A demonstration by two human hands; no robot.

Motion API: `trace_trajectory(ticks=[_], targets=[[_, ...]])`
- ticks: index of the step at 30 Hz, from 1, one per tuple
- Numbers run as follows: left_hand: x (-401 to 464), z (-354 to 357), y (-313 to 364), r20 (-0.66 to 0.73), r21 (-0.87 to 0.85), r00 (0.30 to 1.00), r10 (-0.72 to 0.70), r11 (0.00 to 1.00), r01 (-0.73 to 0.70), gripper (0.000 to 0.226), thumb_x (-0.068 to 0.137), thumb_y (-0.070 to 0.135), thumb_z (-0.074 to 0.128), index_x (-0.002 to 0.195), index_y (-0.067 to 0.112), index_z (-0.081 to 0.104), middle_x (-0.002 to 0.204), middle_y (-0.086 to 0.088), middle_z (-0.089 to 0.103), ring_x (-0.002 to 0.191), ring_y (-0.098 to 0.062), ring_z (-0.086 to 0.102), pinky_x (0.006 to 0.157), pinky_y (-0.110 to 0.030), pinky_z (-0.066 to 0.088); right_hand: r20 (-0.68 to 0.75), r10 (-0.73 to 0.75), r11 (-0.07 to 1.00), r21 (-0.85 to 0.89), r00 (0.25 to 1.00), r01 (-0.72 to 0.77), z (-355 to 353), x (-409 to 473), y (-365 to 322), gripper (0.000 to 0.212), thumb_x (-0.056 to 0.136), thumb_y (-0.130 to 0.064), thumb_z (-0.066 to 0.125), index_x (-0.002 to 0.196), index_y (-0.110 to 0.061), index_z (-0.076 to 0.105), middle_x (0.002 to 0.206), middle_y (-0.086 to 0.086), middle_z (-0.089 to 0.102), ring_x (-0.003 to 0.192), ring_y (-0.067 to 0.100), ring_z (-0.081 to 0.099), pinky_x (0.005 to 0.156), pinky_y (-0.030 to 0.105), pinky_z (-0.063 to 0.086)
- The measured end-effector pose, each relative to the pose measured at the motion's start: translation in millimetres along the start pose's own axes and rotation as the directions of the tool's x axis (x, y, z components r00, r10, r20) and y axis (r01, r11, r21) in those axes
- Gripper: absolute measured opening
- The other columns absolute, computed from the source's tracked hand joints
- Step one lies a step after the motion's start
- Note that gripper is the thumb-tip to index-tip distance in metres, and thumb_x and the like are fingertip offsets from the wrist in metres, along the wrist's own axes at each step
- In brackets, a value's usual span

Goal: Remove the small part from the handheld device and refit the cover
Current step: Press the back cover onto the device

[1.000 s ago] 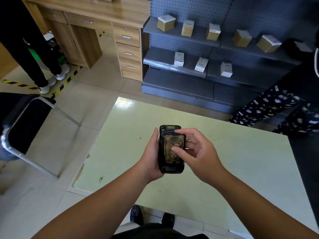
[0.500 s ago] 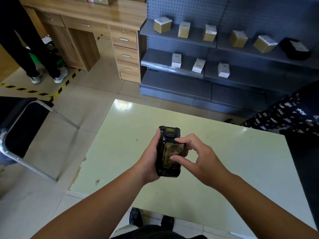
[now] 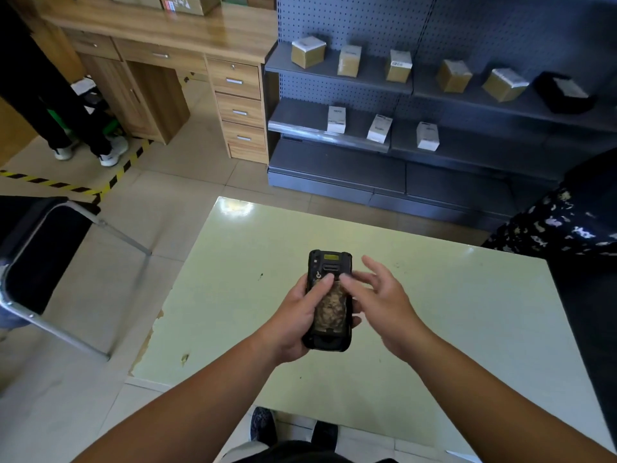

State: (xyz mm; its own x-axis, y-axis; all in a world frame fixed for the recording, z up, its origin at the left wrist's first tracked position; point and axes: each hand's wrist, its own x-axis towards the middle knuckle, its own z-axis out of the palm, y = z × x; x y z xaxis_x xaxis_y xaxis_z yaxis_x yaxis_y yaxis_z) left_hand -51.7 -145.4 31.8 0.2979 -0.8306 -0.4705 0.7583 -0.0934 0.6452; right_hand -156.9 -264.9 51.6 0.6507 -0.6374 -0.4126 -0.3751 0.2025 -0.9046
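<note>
A black handheld device [image 3: 329, 340] is held back-up above the pale green table [image 3: 467, 329]. A worn, yellow-brown patterned cover [image 3: 330, 309] lies over the middle of its back. My left hand [image 3: 293, 315] grips the device from the left, with its thumb laid across the cover's top edge. My right hand [image 3: 384, 295] hovers at the device's right side, fingers spread, one fingertip touching the cover's upper right corner. No separate small part can be made out.
A folding chair [image 3: 40, 262] stands left of the table. Grey shelving [image 3: 434, 95] with small boxes and a wooden desk [image 3: 167, 38] lie beyond. One person stands at far left [image 3: 83, 128], another at the right table edge [image 3: 567, 222].
My right hand has let go of the cover and opened, moving off to the right. My left thumb has come over onto the cover's top. The device sits slightly lower.
</note>
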Motion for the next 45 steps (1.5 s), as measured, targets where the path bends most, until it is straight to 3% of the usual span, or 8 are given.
trace_trajectory(ticks=[3, 12, 19, 26, 30, 39, 41, 45], targets=[[2, 4, -1, -0.032, 0.045, 0.999, 0.030, 0.999, -0.029, 0.033, 0.103, 0.032, 0.061, 0.133, 0.018, 0.059, 0.120, -0.020, 0.075, 0.097, -0.039, 0.074, 0.079, -0.044, 0.064, -0.050, 0.001, 0.997, 0.075, 0.999, 0.003, 8, 6, -1, 0.017, 0.102, -0.032, 0.063, 0.112, -0.025, 0.075, 0.097, 0.001, 0.081, 0.081, 0.014, 0.077, 0.058, 0.034, 0.060], [8, 6, -7, -0.314, 0.025, 0.947, -0.071, 0.996, 0.083, 0.036, 0.101, 0.046, 0.051, 0.108, 0.022, 0.076, 0.100, -0.009, 0.082, 0.084, -0.025, 0.079, 0.059, -0.035, 0.062, -0.197, -0.075, 0.996, 0.042, 0.978, 0.085, 32, 7, 10, 0.023, 0.104, -0.022, 0.057, 0.095, -0.031, 0.077, 0.087, -0.009, 0.081, 0.080, 0.009, 0.077, 0.065, 0.024, 0.060], [10, 9, -8, -0.443, 0.188, 0.896, -0.013, 0.976, 0.107, 0.037, 0.086, 0.045, 0.050, 0.093, 0.021, 0.077, 0.115, -0.020, 0.076, 0.106, -0.041, 0.073, 0.088, -0.061, 0.059, -0.283, -0.038, 0.999, -0.002, 0.958, 0.039, 44, 5, 16, 0.029, 0.096, -0.018, 0.048, 0.086, -0.022, 0.075, 0.076, 0.002, 0.074, 0.073, 0.025, 0.070, 0.067, 0.043, 0.062], [9, 6, -12, -0.437, 0.209, 0.898, -0.047, 0.966, 0.152, 0.051, 0.074, 0.046, 0.046, 0.101, 0.011, 0.071, 0.089, -0.007, 0.072, 0.081, -0.029, 0.070, 0.077, -0.045, 0.058, -0.284, 0.046, 0.998, 0.049, 0.958, -0.033, 45, 4, 19, 0.028, 0.093, -0.012, 0.044, 0.078, -0.006, 0.067, 0.064, 0.000, 0.058, 0.062, 0.019, 0.053, 0.058, 0.034, 0.048], [8, 2, -14, -0.421, 0.189, 0.905, -0.056, 0.971, 0.148, 0.051, 0.074, 0.045, 0.046, 0.098, 0.007, 0.070, 0.084, -0.006, 0.072, 0.075, -0.027, 0.069, 0.071, -0.040, 0.056, -0.271, 0.063, 0.997, 0.060, 0.960, -0.048, 47, 3, 20, 0.031, 0.092, -0.011, 0.044, 0.068, -0.011, 0.065, 0.058, -0.007, 0.056, 0.057, 0.013, 0.052, 0.053, 0.030, 0.048], [6, -6, -15, -0.330, 0.140, 0.940, -0.086, 0.980, 0.138, 0.039, 0.074, 0.043, 0.047, 0.088, 0.016, 0.071, 0.084, -0.009, 0.069, 0.072, -0.027, 0.067, 0.063, -0.033, 0.056, -0.244, 0.123, 0.991, 0.081, 0.962, -0.106, 49, 6, 23, 0.035, 0.083, -0.019, 0.041, 0.089, 0.014, 0.050, 0.076, 0.010, 0.048, 0.072, 0.023, 0.045, 0.064, 0.039, 0.040], [6, -8, -14, -0.326, 0.136, 0.941, -0.091, 0.980, 0.142, 0.039, 0.080, 0.043, 0.046, 0.091, 0.015, 0.071, 0.085, -0.009, 0.070, 0.074, -0.027, 0.067, 0.067, -0.035, 0.055, -0.234, 0.127, 0.990, 0.082, 0.964, -0.110, 50, 6, 23, 0.032, 0.084, -0.019, 0.042, 0.086, 0.009, 0.056, 0.075, 0.014, 0.053, 0.072, 0.025, 0.048, 0.062, 0.042, 0.045], [9, -15, -10, -0.350, 0.159, 0.934, -0.073, 0.978, 0.135, 0.046, 0.095, 0.044, 0.043, 0.105, 0.010, 0.073, 0.089, -0.008, 0.074, 0.078, -0.028, 0.070, 0.070, -0.036, 0.056, -0.191, 0.109, 0.992, 0.090, 0.976, -0.093, 52, 2, 25, 0.049, 0.093, -0.006, 0.036, 0.092, -0.026, 0.081, 0.089, 0.008, 0.079, 0.084, 0.025, 0.074, 0.072, 0.044, 0.065]])
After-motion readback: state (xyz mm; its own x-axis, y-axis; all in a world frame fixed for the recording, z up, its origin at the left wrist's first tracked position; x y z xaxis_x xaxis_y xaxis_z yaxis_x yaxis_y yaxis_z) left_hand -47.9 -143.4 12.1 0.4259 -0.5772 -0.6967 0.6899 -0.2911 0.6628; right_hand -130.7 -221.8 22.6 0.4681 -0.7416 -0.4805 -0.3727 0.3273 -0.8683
